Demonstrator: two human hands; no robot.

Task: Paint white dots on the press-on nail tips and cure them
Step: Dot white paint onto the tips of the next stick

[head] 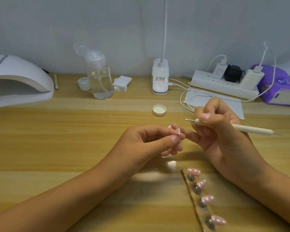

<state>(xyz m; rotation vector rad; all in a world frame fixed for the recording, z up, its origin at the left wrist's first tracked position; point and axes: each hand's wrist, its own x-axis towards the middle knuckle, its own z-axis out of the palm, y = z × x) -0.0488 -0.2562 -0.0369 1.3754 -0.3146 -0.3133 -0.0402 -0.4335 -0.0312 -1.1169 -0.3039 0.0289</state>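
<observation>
Tip: pink nail tip, glossy, white dots, sitting between left thumb and fingertips, just below-right of cap.
Left hand: fingers curling in, pinching tip.
Right hand: fingers clenching round tool, gripping near its front; ball end hovering just above-right of tip, apart.
Tool: slim white stick, metal points at both ends.
Strip: lying well below-right of cap, carrying four dotted tips on metal studs.
Lamp: white dome, sitting far left of cap.

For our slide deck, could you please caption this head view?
Left hand pinches a dotted pink nail tip while right hand holds a white dotting pen.
</observation>
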